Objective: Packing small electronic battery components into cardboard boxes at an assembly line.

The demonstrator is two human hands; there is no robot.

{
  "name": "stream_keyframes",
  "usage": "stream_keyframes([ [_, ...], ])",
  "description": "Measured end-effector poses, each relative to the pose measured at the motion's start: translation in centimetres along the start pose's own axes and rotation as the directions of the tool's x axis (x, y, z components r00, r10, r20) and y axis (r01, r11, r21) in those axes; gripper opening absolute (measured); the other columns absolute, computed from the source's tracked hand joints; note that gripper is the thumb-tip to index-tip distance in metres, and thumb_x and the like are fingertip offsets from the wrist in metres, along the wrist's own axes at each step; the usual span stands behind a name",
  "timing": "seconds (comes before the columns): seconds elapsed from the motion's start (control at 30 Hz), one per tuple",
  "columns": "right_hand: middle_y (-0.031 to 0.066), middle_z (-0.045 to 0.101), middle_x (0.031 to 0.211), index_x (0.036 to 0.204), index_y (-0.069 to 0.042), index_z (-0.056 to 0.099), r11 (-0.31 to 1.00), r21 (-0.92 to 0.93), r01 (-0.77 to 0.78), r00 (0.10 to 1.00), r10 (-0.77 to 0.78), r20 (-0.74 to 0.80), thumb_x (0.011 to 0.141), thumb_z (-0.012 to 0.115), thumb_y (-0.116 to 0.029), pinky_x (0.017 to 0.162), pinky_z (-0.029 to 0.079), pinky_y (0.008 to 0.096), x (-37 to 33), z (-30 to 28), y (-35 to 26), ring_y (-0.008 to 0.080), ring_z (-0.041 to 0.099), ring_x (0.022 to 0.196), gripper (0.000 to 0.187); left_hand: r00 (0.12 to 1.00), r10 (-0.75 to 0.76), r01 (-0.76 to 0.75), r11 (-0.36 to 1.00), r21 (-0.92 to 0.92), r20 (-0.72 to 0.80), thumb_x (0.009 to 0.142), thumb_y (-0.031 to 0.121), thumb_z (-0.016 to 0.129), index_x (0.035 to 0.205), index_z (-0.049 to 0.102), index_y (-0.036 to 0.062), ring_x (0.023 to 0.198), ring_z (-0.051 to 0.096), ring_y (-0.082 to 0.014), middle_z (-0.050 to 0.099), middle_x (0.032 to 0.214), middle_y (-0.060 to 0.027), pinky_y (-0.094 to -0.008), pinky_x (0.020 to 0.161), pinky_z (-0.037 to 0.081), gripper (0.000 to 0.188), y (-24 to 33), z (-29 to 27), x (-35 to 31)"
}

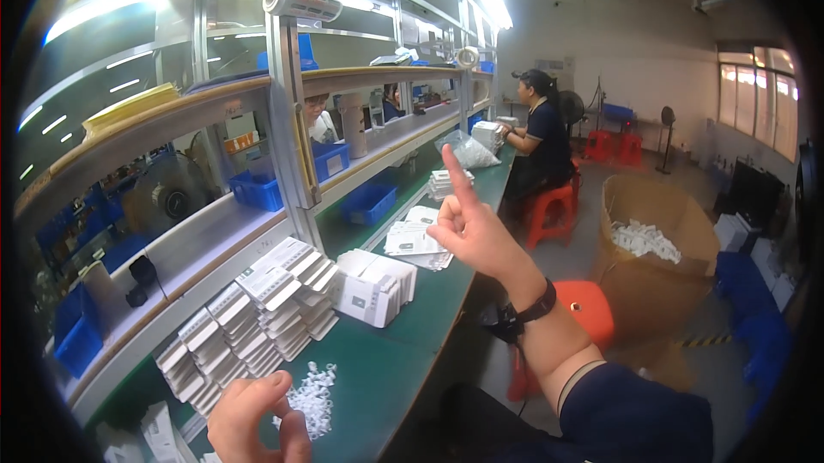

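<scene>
My right hand (472, 227) is raised over the bench, its index finger stretched out and the other fingers curled, with nothing visible in it. Behind it lie loose flat white cartons (415, 238). My left hand (253, 416) hovers at the lower edge, thumb and index finger curved apart with a gap between them. Beside its fingertips is a heap of small white plastic pieces (313, 403). Just beyond stand several stacks of flat white cartons (279, 291), and right of these a row of upright cartons (375, 285).
The green bench (403, 360) runs away from me under a shelf rack (287, 102). Farther along are a blue bin (369, 203) and a clear bag of small parts (468, 151). A co-worker (545, 133) sits there. On the right are a red stool (588, 308) and a large cardboard box (661, 197).
</scene>
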State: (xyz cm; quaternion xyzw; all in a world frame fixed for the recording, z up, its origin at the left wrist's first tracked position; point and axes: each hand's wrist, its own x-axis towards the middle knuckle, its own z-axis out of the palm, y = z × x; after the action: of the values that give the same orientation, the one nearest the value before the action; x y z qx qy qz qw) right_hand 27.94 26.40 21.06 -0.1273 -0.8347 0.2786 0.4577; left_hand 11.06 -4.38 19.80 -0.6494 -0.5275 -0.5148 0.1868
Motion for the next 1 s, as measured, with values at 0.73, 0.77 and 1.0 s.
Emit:
stream_keyframes([
  [0.73, 0.0275, 0.016, 0.159, 0.156, -0.011, 0.022, 0.645, -0.643, 0.412, 0.647, -0.704, -0.292, 0.082, 0.057, 0.006, 0.118, 0.016, 0.0495, -7.4, -10.8, -2.9, 0.044, 0.013, 0.148, 0.084, 0.906, -0.186, 0.205, 0.979, -0.009, 0.379, 0.088, -0.006, 0.057, 0.131, 0.056, 0.0016, 0.088, 0.061, -0.0185, 0.064, 0.099, -0.0108, -0.0309, 0.08, 0.049, 0.043, 0.5, 7.1, -0.1],
  [0.77, 0.027, 0.015, 0.159, 0.155, -0.015, 0.026, 0.591, -0.734, 0.335, 0.648, -0.71, -0.276, 0.081, 0.057, 0.009, 0.117, 0.016, 0.0514, -7.9, -12.7, -2.4, 0.0436, 0.012, 0.148, 0.084, 0.865, -0.215, 0.255, 0.966, -0.03, 0.453, 0.086, -0.006, 0.059, 0.13, 0.057, 0.0042, 0.085, 0.062, -0.0227, 0.063, 0.096, -0.0118, -0.0333, 0.079, 0.049, 0.045, 0.8, 9.1, -0.2],
  [1.0, 0.0282, 0.008, 0.16, 0.155, -0.02, 0.026, 0.51, -0.815, 0.277, 0.704, -0.685, -0.189, 0.073, 0.048, 0.024, 0.117, 0.015, 0.0543, -11.7, -18.6, 2.2, 0.0468, 0.011, 0.148, 0.096, 0.561, -0.188, 0.058, 0.98, 0.188, 0.806, 0.082, 0.016, 0.07, 0.147, 0.036, 0.0076, 0.137, 0.032, -0.0421, 0.035, 0.146, -0.0236, -0.0512, 0.11, 0.031, 0.073, -2.8, 18.2, -6.0],
])
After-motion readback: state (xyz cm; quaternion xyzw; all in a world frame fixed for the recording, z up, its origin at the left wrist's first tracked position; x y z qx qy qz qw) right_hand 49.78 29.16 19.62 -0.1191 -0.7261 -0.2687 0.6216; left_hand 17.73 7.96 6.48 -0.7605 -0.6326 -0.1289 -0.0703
